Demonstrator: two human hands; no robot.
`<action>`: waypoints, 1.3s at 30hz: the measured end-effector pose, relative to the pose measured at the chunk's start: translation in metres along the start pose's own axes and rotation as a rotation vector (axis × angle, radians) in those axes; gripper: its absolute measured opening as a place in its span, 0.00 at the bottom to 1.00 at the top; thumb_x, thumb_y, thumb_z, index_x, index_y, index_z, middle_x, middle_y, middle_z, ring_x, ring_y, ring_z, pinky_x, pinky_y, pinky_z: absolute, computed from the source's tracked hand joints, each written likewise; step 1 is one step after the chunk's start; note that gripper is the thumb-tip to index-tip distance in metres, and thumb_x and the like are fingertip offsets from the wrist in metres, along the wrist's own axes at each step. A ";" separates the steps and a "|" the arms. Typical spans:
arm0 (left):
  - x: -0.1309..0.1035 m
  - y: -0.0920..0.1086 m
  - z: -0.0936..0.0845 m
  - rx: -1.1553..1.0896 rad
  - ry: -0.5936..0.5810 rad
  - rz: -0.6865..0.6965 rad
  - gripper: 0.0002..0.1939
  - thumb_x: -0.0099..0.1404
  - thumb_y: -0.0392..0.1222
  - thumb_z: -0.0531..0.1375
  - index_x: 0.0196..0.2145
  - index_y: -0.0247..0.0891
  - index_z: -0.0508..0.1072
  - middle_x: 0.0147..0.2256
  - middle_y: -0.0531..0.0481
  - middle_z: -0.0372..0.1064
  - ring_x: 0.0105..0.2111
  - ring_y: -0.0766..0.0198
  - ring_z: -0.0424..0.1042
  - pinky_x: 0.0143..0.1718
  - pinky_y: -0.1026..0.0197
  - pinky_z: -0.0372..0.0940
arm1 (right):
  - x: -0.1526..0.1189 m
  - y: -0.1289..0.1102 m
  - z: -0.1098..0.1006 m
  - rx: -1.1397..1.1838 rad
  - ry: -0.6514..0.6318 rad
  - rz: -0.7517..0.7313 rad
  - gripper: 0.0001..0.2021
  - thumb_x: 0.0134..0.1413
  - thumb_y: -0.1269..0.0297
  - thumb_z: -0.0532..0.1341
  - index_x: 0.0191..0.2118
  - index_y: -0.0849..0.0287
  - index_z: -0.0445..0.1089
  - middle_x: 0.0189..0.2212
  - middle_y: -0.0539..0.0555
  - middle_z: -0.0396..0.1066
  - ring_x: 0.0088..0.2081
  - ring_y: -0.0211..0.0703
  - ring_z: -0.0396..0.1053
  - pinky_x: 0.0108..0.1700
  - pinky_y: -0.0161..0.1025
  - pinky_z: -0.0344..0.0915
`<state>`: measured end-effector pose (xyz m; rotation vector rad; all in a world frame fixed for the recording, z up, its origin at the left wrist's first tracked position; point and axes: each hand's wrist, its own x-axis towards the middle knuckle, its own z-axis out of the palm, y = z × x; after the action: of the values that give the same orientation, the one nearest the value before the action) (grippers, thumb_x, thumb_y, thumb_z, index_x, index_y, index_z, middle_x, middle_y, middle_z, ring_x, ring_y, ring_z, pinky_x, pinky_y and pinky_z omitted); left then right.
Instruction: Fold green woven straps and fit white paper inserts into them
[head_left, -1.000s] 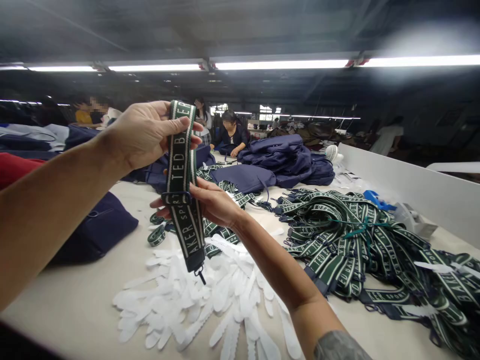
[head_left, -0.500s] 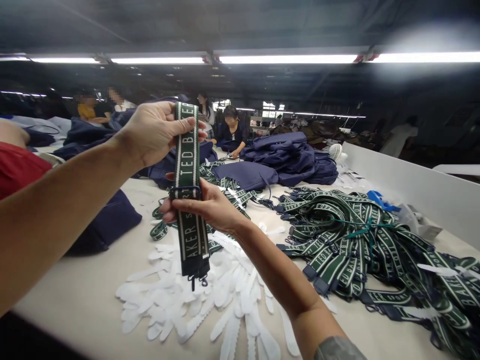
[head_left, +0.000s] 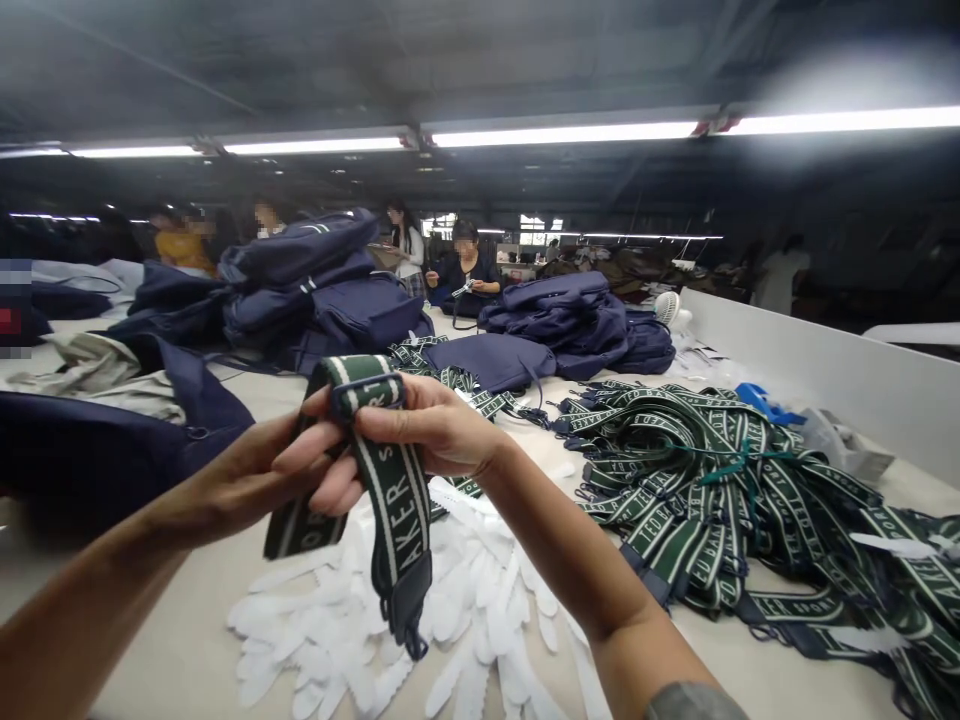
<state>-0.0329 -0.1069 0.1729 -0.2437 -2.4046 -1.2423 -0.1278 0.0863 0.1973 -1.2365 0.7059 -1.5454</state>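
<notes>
Head view: the left hand [head_left: 244, 480] is partly hidden behind one folded green woven strap [head_left: 396, 485], so its grip cannot be told, while the right hand [head_left: 442, 428] pinches that strap at its single dark buckle [head_left: 367, 388]. Below the hands, flat white scalloped pieces [head_left: 480, 605], too overlapped to count, cover the tabletop [head_left: 165, 640]; to their right, a tied strap heap [head_left: 690, 470] is cut off at the edge.
</notes>
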 end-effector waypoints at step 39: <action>-0.103 -0.046 0.139 -0.236 0.149 -0.517 0.42 0.54 0.78 0.51 0.47 0.38 0.75 0.31 0.45 0.73 0.36 0.49 0.71 0.49 0.53 0.68 | 0.007 0.124 -0.040 -0.108 1.281 -0.381 0.22 0.45 0.45 0.67 0.25 0.58 0.59 0.16 0.44 0.59 0.18 0.33 0.55 0.20 0.32 0.53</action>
<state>0.0043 -0.0177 0.0227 0.4186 -2.2609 -1.6999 -0.1235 0.0324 0.0781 -0.2918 1.3924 -2.6245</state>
